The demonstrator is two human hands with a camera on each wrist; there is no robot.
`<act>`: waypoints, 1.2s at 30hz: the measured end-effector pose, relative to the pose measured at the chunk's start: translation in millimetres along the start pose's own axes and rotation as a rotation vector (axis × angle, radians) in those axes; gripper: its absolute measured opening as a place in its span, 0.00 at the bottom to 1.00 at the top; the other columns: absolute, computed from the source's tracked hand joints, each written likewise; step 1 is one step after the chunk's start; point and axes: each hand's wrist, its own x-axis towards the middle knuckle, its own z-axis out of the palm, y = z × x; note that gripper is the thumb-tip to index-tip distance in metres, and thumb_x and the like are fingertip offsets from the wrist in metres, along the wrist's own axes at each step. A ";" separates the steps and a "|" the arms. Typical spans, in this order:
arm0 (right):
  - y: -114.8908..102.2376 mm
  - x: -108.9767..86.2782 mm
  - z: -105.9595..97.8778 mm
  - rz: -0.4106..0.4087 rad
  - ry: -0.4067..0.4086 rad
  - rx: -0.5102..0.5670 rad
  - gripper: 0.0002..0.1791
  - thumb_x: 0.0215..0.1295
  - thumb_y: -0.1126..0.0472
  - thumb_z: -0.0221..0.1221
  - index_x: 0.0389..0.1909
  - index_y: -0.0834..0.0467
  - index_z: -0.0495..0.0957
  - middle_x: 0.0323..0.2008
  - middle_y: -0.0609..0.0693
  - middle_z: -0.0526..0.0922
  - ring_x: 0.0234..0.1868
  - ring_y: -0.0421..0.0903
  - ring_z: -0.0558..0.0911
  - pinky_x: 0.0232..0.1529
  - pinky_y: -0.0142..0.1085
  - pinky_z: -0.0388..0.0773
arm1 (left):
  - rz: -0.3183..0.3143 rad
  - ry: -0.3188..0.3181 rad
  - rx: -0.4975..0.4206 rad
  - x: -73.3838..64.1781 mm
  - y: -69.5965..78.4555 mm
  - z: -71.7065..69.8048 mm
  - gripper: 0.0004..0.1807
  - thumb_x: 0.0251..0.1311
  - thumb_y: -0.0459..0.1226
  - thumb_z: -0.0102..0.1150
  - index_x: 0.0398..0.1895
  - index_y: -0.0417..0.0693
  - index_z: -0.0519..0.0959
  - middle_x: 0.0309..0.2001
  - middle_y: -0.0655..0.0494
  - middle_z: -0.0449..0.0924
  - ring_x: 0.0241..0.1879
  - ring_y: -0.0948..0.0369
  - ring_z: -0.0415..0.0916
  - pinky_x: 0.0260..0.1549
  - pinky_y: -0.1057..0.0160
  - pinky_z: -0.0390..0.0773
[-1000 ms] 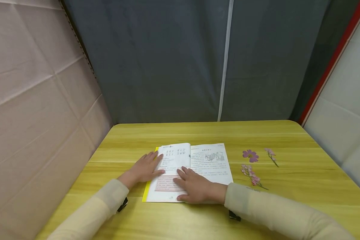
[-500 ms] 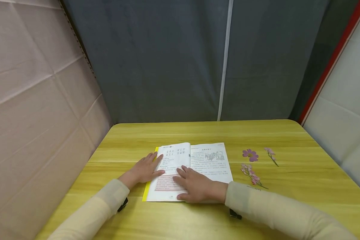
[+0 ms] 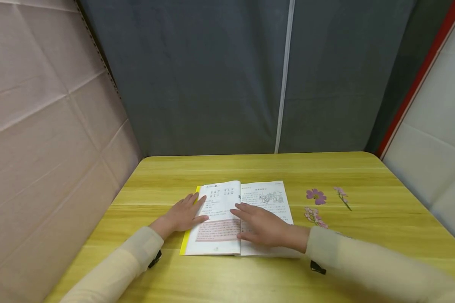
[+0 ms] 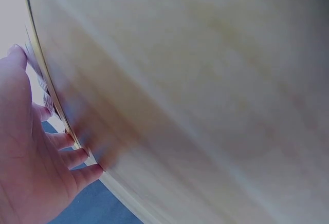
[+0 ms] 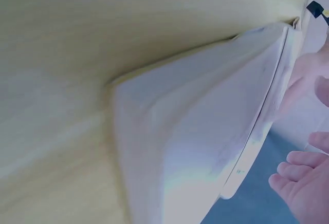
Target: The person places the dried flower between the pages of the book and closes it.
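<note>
An open book (image 3: pixel 220 210) with a yellow cover edge lies on the wooden table, printed pages facing up. My left hand (image 3: pixel 183 214) rests with spread fingers on the left page's outer edge; the left wrist view shows that hand (image 4: pixel 43 157) from the side, fingertips at the table surface. Over the right page, fingertips near the spine, is my right hand (image 3: pixel 263 227), its fingers fairly straight and holding nothing. In the right wrist view the right hand (image 5: pixel 308 183) appears beside the book (image 5: pixel 205 126), whose pages bulge slightly.
Right of the book lie a purple pressed flower (image 3: pixel 316 196), a pink flower sprig (image 3: pixel 341 192) and a second pink sprig (image 3: pixel 315 216), partly hidden by the right sleeve (image 3: pixel 364 256). A grey curtain (image 3: pixel 212 84) hangs behind the table (image 3: pixel 167 172).
My right hand has slid rightward from the left page across the spine onto the right page, uncovering the pink text box. Its sleeve now covers the lower sprig's stem. The left hand stays put.
</note>
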 end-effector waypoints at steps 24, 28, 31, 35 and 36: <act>99.5 -94.9 -30.2 0.345 0.445 0.216 0.26 0.66 0.59 0.63 0.61 0.65 0.72 0.52 0.61 0.78 0.49 0.57 0.78 0.46 0.53 0.75 | 0.016 -0.005 -0.022 -0.5 -1.5 0.9 0.43 0.70 0.62 0.37 0.77 0.43 0.50 0.73 0.34 0.48 0.71 0.39 0.48 0.65 0.43 0.55; 118.9 -107.8 -36.5 0.403 0.492 0.211 0.25 0.66 0.60 0.62 0.60 0.67 0.72 0.46 0.61 0.80 0.45 0.56 0.80 0.42 0.48 0.77 | 0.017 -0.001 -0.018 -0.5 -1.1 1.3 0.43 0.70 0.62 0.37 0.77 0.43 0.50 0.73 0.34 0.48 0.71 0.39 0.48 0.65 0.43 0.55; 133.8 -118.0 -42.7 0.456 0.535 0.174 0.24 0.66 0.61 0.62 0.58 0.69 0.73 0.44 0.63 0.81 0.43 0.56 0.80 0.38 0.38 0.78 | 0.020 0.013 -0.012 -0.4 -0.8 1.3 0.43 0.70 0.62 0.37 0.77 0.43 0.50 0.73 0.34 0.49 0.71 0.39 0.49 0.65 0.43 0.56; 152.4 -133.6 -49.2 0.562 0.544 0.206 0.25 0.69 0.57 0.60 0.59 0.70 0.72 0.45 0.65 0.79 0.43 0.58 0.78 0.33 0.27 0.75 | 0.020 0.013 -0.017 -0.5 -0.6 0.4 0.43 0.70 0.62 0.38 0.77 0.42 0.51 0.73 0.34 0.48 0.71 0.39 0.49 0.65 0.43 0.56; 157.1 -137.3 -50.0 0.587 0.538 0.220 0.26 0.70 0.55 0.59 0.59 0.71 0.71 0.45 0.65 0.79 0.43 0.58 0.78 0.32 0.26 0.74 | 0.019 0.012 -0.019 -0.6 -0.6 0.2 0.43 0.70 0.62 0.38 0.77 0.42 0.51 0.73 0.34 0.48 0.71 0.39 0.49 0.65 0.43 0.56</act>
